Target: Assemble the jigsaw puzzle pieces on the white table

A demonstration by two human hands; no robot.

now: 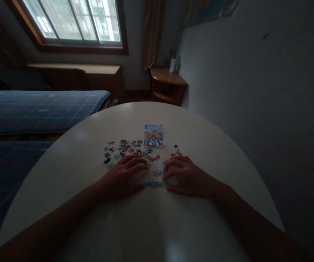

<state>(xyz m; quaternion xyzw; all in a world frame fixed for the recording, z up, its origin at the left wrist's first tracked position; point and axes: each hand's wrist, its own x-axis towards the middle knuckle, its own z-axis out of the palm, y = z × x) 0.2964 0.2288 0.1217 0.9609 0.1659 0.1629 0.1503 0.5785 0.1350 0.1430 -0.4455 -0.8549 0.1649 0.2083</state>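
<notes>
Taking the strip (pixel 155 184) of joined puzzle pieces as the dial's centre, with twelve pointing away from the person, the left hand (pixel 131 174) rests at nine to ten and the right hand (pixel 184 176) at two to three. The left grip is wide, thumb at the strip's near-left end, fingers well apart from it. The right grip is narrower; whether it pinches a piece I cannot tell. Bracketing both ends like this probably keeps the strip steady and straight.

A short section (pixel 158 173) lies just beyond at twelve, by the right fingers, apart from the strip. Farther out at twelve, the card (pixel 154 135) lies face up, likely so its picture can be consulted. Loose pieces (pixel 124 145) spread around eleven and a few (pixel 177 148) at one, seemingly pushed outward to free the near tabletop (pixel 157 222) for working.
</notes>
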